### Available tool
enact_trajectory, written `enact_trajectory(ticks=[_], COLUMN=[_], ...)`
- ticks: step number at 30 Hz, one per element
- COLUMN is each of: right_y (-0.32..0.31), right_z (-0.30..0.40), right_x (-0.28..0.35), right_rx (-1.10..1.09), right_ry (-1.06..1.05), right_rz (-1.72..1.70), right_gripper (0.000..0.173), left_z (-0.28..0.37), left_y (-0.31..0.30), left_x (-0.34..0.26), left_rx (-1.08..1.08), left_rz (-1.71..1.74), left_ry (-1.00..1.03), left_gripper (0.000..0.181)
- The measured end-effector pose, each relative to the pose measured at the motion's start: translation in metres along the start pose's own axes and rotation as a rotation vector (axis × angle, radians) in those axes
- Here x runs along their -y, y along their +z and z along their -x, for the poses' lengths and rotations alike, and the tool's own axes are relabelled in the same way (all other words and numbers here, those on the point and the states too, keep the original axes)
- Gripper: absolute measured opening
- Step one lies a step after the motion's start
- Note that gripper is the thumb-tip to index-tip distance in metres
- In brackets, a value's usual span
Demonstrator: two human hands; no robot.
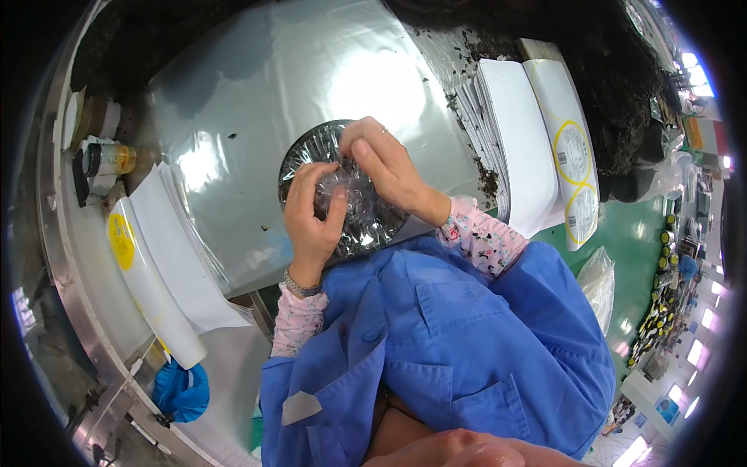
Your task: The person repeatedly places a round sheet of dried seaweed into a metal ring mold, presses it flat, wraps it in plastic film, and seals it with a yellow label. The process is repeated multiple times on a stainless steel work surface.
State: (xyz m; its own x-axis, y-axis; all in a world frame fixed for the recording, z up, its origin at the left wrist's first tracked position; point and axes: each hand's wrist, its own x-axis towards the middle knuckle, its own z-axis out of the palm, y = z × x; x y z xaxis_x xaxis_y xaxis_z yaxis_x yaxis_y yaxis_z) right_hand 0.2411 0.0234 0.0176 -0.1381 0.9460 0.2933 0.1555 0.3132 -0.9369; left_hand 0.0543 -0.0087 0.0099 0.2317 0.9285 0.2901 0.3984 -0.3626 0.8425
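A round, flat, dark bundle (367,230) wrapped in crinkled clear plastic film lies at the near edge of a shiny metal work surface (245,175), against my blue coat. My left hand (315,213), with a metal watch band at the wrist, curls thumb and fingers around film gathered at the middle of the bundle. From the upper right, my right hand (388,169) holds the same bunched film (350,181) between bent fingers and thumb. A ring shows on one of its fingers. The fingertips partly hide the gathered film.
Stacked white sheets (519,140) and a printed label roll (569,152) lie at right. More sheets (181,257) and a yellow-marked roll (152,286) lie at left, near a jar (111,159) and a blue cloth item (181,390). Dark heaped material (618,87) borders the far side.
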Motion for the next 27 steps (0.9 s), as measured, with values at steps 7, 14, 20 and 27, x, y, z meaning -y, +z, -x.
enact_trajectory(ticks=[7,14,20,27], right_y=[0.024,0.03,-0.042,-0.31], right_z=[-0.01,-0.018,-0.008,0.175], right_x=[-0.004,-0.006,0.007,-0.067], right_rx=[0.047,-0.227,-0.355,-0.092], right_ry=[-0.044,0.291,0.28,0.426], right_rz=[0.26,-0.217,-0.579,1.927], right_gripper=[0.044,0.053,0.036,0.018], left_z=[0.005,0.004,0.002,0.0], left_y=[-0.006,0.016,0.02,0.022], left_x=[0.002,-0.005,-0.008,-0.01], left_rx=[0.157,0.208,0.22,0.201], left_rz=[0.188,-0.396,-0.523,-0.489], left_ry=[0.09,0.21,0.202,0.218], left_gripper=[0.083,0.078,0.04,0.036])
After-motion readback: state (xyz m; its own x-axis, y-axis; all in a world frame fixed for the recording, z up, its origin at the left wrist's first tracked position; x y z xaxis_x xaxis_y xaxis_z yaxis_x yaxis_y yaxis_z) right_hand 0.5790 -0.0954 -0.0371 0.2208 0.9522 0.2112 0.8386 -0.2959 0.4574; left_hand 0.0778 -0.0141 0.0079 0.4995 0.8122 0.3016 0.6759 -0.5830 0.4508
